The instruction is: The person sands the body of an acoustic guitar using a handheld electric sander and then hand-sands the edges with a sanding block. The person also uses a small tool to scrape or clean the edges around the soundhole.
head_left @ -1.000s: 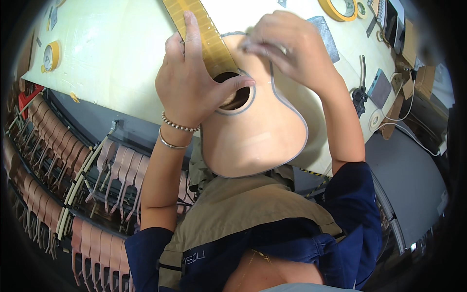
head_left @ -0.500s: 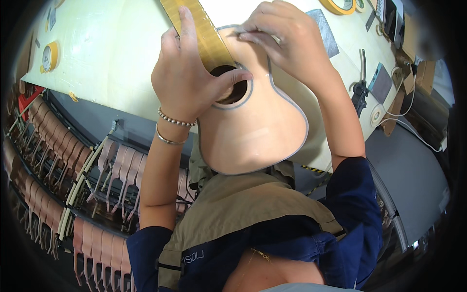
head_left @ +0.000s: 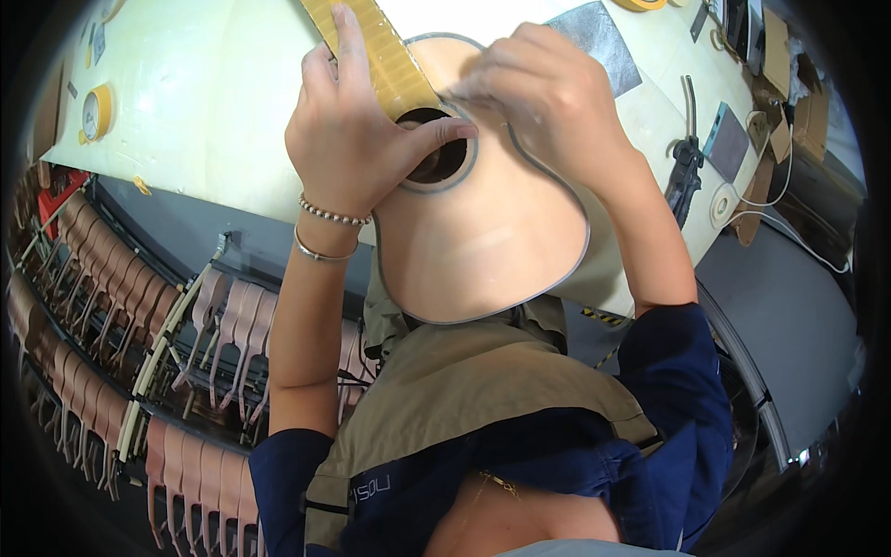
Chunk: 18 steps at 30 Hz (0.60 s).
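Observation:
A small pale wooden guitar [head_left: 492, 251] with dark edge binding lies face up, its wide end near my apron. Yellow tape or film covers its neck [head_left: 382, 58]. My left hand [head_left: 343, 139] is spread over the neck, the index finger stretched along it and the thumb reaching across the round soundhole [head_left: 436, 169]. On the upper face beside the neck's edge, the fingers of my right hand [head_left: 543, 97] are pinched together and touch the wood. They are slightly blurred, and whatever they may hold is hidden.
A dark grey sheet [head_left: 599, 46] lies beyond my right hand on the pale table [head_left: 213, 121]. A yellow tape roll [head_left: 96, 113] sits at left, and a black tool with a hose [head_left: 685, 172] at right. Racks of brown guitar necks [head_left: 200, 473] stand below left.
My right hand's pinched fingers have moved nearer along the neck's edge, toward the soundhole. My left hand keeps its place on the guitar. The whole view has shifted slightly.

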Motion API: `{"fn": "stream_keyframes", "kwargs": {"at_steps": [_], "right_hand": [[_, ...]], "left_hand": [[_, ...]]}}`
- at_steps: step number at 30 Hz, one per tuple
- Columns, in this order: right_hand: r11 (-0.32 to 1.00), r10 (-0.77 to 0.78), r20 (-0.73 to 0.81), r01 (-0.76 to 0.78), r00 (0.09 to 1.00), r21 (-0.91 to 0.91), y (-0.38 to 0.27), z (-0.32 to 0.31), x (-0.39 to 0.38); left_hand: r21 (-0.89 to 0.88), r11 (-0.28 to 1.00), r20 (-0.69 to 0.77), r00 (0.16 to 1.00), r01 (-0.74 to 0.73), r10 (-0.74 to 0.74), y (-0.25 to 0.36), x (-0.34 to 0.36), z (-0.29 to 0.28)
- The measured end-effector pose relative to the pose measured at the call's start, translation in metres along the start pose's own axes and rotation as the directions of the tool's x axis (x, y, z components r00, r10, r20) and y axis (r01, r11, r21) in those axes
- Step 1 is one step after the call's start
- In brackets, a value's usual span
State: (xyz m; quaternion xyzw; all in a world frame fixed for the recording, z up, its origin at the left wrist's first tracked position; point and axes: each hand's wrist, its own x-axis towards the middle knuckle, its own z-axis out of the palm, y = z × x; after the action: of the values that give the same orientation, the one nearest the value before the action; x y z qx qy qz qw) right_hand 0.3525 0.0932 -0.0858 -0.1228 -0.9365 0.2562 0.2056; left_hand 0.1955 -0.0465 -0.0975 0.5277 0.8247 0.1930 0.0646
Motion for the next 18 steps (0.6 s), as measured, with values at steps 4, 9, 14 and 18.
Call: {"fn": "stream_keyframes", "kwargs": {"at_steps": [4, 9, 14, 18], "right_hand": [[0.995, -0.057, 0.07, 0.051, 0.996, 0.085, 0.009, -0.006, -0.002], [0.999, -0.05, 0.009, 0.05, 0.999, -0.003, 0.006, -0.001, 0.002], [0.997, -0.069, 0.058, 0.067, 0.996, 0.049, 0.006, -0.005, -0.004], [0.998, -0.065, 0.006, 0.065, 0.998, -0.001, 0.003, -0.001, -0.007]], "left_hand": [[-0.001, 0.999, -0.043, 0.998, -0.041, 0.041, -0.001, -0.002, 0.001], [-0.002, 0.996, -0.081, 0.993, -0.089, 0.088, -0.004, -0.001, 0.004], [-0.007, 0.997, -0.08, 0.994, -0.071, 0.071, -0.004, -0.004, 0.003], [-0.034, 0.992, -0.13, 0.985, -0.119, 0.114, -0.003, -0.001, 0.005]]}}
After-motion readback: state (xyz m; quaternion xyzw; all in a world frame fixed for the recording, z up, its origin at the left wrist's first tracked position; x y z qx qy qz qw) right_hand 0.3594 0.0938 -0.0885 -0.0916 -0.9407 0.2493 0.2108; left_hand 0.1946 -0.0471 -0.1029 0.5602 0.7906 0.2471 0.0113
